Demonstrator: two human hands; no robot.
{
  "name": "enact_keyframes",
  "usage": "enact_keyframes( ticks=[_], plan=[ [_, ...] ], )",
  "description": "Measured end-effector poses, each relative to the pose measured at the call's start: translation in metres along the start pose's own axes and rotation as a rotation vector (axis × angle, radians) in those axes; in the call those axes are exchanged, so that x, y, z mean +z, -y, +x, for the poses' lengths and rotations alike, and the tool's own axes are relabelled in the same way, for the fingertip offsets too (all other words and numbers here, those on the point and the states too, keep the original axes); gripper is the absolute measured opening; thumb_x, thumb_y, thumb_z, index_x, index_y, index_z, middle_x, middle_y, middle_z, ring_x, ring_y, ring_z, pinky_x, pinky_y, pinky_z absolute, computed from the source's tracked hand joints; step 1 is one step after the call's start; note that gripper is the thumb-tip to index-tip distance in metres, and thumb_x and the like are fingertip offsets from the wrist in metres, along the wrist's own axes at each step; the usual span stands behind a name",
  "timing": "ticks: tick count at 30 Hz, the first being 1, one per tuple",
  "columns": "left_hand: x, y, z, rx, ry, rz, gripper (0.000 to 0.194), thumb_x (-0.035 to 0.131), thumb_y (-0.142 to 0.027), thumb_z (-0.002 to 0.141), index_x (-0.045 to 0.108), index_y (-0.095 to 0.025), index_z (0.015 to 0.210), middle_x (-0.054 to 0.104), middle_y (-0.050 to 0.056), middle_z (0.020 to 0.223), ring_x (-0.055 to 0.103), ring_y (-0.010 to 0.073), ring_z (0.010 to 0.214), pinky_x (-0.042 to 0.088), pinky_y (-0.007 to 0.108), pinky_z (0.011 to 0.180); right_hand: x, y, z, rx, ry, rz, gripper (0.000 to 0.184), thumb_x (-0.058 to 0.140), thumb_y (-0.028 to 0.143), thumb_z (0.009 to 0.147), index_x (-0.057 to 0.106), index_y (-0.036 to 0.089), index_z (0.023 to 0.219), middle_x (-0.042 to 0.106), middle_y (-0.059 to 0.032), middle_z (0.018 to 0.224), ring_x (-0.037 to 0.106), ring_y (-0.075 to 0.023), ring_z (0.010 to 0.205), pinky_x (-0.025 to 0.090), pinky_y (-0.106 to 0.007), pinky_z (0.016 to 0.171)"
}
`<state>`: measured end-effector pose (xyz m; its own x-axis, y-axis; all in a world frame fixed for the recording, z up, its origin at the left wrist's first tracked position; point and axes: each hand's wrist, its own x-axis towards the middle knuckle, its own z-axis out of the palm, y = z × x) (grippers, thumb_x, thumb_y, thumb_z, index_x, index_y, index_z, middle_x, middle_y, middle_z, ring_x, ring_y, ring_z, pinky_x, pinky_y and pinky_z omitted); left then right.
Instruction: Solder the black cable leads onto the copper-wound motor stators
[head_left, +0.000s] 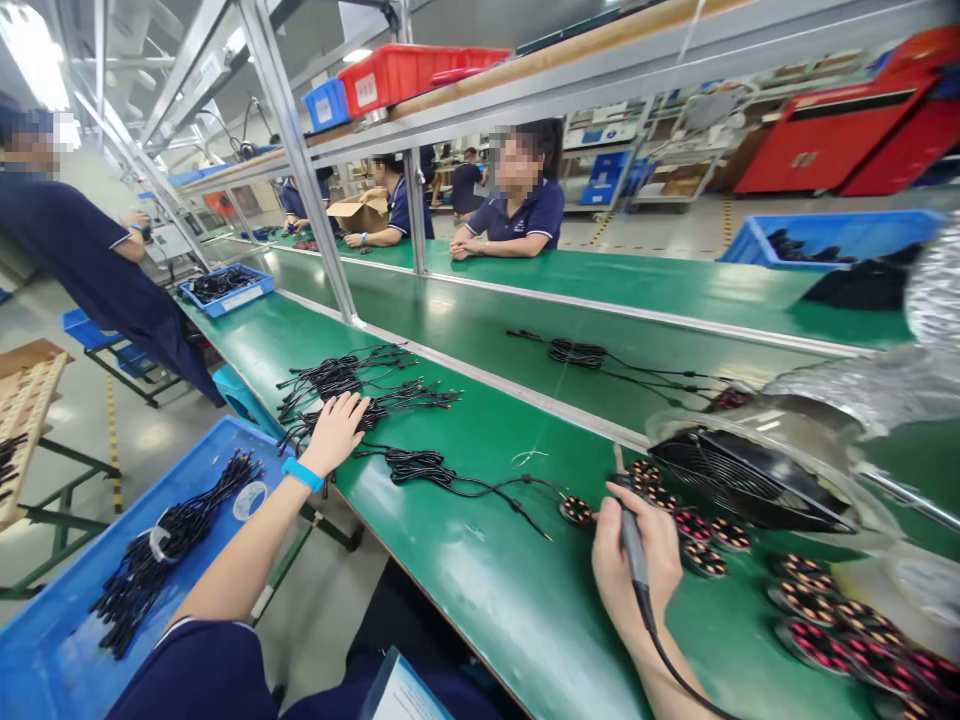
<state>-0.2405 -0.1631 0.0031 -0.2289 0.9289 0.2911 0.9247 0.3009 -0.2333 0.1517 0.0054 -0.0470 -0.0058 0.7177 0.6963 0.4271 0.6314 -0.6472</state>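
My right hand [649, 565] is closed around a grey soldering iron [634, 550], its tip pointing away from me and its cord trailing back over my forearm. Beside that hand lies a round disc with copper-coloured segments [576, 511], close to the bare wire ends of a coiled black cable [416, 466]. My left hand [337, 430], with a blue wristband, rests at a pile of black cables [334, 378]. Its fingers are stretched out over the cables, and their undersides are hidden. More round discs [703, 558], some with pink segments, sit right of the iron.
A fume duct hood [750, 480] hangs low at the right. To my left stands a blue tray [45, 640] with a bundle of black cables [172, 545]. A metal post [300, 160] rises beyond the green bench [480, 590]. Another person [517, 205] sits across the line.
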Motion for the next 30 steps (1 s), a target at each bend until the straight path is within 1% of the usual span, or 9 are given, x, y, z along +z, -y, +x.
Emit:
enact_keyframes(
  ticks=[2,4,8,13,15,20,26,28,30],
  plan=[
    [0.001,-0.001,0.0,-0.013,0.027,0.015,0.064,0.058,-0.025,0.09,0.039,-0.014,0.15,0.045,0.017,0.152,0.035,0.0328,0.144,0.027,0.049,0.117,0.0,-0.001,-0.001,0.009,0.004,-0.003,0.029,0.053,0.034,0.094,0.069,0.013,0.107,0.065,-0.0087,0.084,0.06,-0.0233,0.087,0.047,-0.038,0.087],
    [0.003,0.001,0.001,-0.021,0.043,0.007,0.066,0.059,-0.024,0.09,0.038,-0.014,0.151,0.044,0.017,0.153,0.034,0.0329,0.145,0.028,0.049,0.117,0.0,-0.001,-0.001,0.012,0.011,-0.004,0.03,0.052,0.035,0.094,0.069,0.013,0.106,0.065,-0.0092,0.085,0.06,-0.0233,0.086,0.046,-0.038,0.087],
    [0.006,0.015,0.005,-0.026,0.041,-0.037,0.067,0.06,-0.02,0.089,0.037,-0.018,0.152,0.044,0.016,0.153,0.034,0.0327,0.145,0.029,0.049,0.116,-0.001,0.0,0.0,0.006,0.013,0.012,0.029,0.052,0.036,0.095,0.068,0.014,0.105,0.065,-0.0095,0.085,0.06,-0.0237,0.086,0.046,-0.038,0.085],
    [0.012,0.036,0.017,-0.041,0.051,-0.109,0.071,0.063,-0.016,0.086,0.036,-0.023,0.151,0.046,0.015,0.151,0.037,0.0319,0.143,0.041,0.046,0.108,-0.002,0.001,0.001,-0.001,0.009,0.023,0.027,0.053,0.035,0.095,0.068,0.014,0.105,0.065,-0.0098,0.088,0.061,-0.0237,0.085,0.047,-0.039,0.085],
    [0.015,0.04,0.022,-0.037,0.053,-0.113,0.071,0.062,-0.016,0.086,0.036,-0.023,0.152,0.046,0.015,0.152,0.036,0.0324,0.143,0.043,0.046,0.106,-0.002,0.002,0.002,0.0,0.009,0.021,0.028,0.052,0.035,0.095,0.068,0.014,0.105,0.065,-0.0102,0.089,0.061,-0.0237,0.085,0.047,-0.039,0.085],
    [0.025,0.052,0.034,0.0,0.05,-0.059,0.066,0.053,-0.013,0.089,0.036,-0.022,0.152,0.044,0.015,0.153,0.032,0.0318,0.146,0.038,0.049,0.109,-0.002,0.003,0.003,-0.008,0.011,0.023,0.027,0.052,0.034,0.095,0.068,0.014,0.105,0.065,-0.0108,0.092,0.061,-0.0234,0.086,0.047,-0.038,0.085],
    [0.04,0.079,0.055,-0.02,0.03,-0.021,0.061,0.043,-0.01,0.091,0.039,-0.02,0.151,0.044,0.015,0.153,0.031,0.0324,0.147,0.026,0.055,0.115,-0.001,0.002,0.002,-0.01,0.005,0.039,0.024,0.053,0.032,0.095,0.067,0.015,0.105,0.065,-0.0099,0.094,0.061,-0.0218,0.086,0.047,-0.037,0.083],
    [0.042,0.087,0.06,-0.04,0.007,-0.04,0.06,0.042,-0.009,0.09,0.042,-0.02,0.15,0.045,0.016,0.153,0.031,0.0318,0.147,0.023,0.057,0.116,-0.001,0.002,0.002,-0.011,0.005,0.037,0.024,0.053,0.032,0.095,0.067,0.016,0.105,0.065,-0.0102,0.096,0.061,-0.0221,0.088,0.048,-0.038,0.084],
    [0.039,0.09,0.062,-0.053,-0.004,-0.058,0.059,0.043,-0.01,0.09,0.044,-0.019,0.148,0.046,0.017,0.152,0.032,0.0324,0.146,0.022,0.059,0.116,-0.001,0.002,0.003,-0.014,0.007,0.034,0.023,0.053,0.032,0.095,0.066,0.016,0.106,0.065,-0.0103,0.098,0.062,-0.0225,0.09,0.049,-0.039,0.085]
  ],
)
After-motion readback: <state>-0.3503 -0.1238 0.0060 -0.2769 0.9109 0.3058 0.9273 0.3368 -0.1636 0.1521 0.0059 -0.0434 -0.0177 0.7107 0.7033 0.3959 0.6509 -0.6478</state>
